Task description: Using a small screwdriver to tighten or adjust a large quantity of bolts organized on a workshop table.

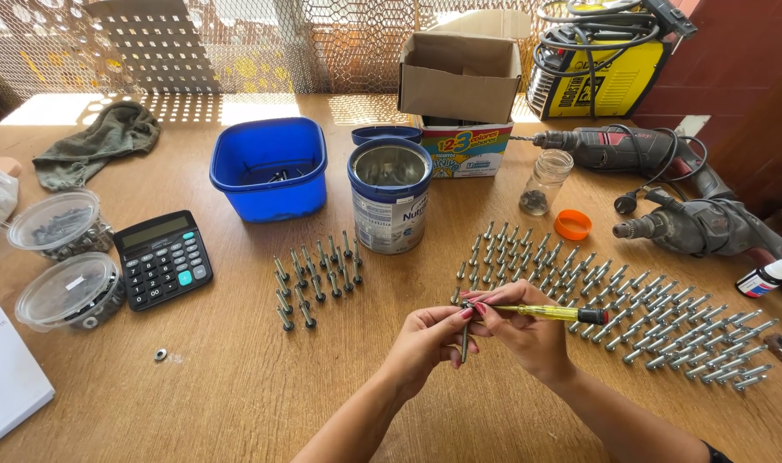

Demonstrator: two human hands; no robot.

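Single head view, looking steeply down, close over wooden table.

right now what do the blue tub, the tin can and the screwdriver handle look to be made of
The blue tub looks like glossy moulded plastic, one even colour with rounded corners. The tin can seems to be metal: its open inside is shiny silver, though a printed label wraps the outside. The screwdriver handle looks like clear yellow plastic, since light passes through it.

Both hands pinched together
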